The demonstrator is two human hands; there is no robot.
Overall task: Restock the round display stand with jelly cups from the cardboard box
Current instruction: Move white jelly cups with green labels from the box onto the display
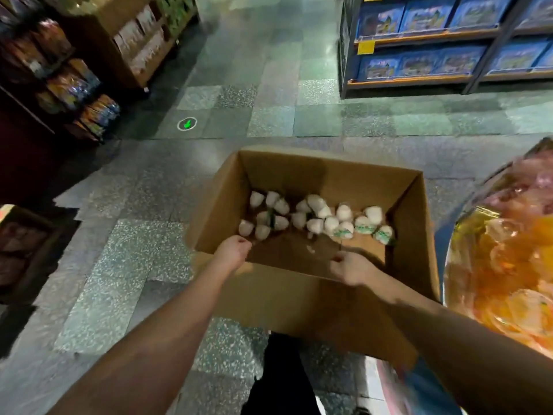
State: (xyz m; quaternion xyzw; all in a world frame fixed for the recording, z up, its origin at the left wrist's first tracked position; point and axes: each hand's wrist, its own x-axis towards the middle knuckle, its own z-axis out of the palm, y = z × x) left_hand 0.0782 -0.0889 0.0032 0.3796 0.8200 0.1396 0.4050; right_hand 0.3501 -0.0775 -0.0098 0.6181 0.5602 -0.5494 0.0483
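- Cardboard box (287,301), near wall gripped by left hand (234,250) and right hand (348,268)
- Roughly twenty white jelly cups (317,217) inside
- Round display stand (502,265) just right; blue-stocked shelf (449,43) beyond

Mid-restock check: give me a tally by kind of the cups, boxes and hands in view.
jelly cups: about 18, some overlap
cardboard box: 1
hands gripping its near rim: 2, left hand and right hand
Total: about 21

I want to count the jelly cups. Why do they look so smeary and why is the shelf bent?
In the head view, the jelly cups in the cardboard box are motion-blurred; the round display stand smears worse with glare; the wide-angle lens tilts the blue shelf.
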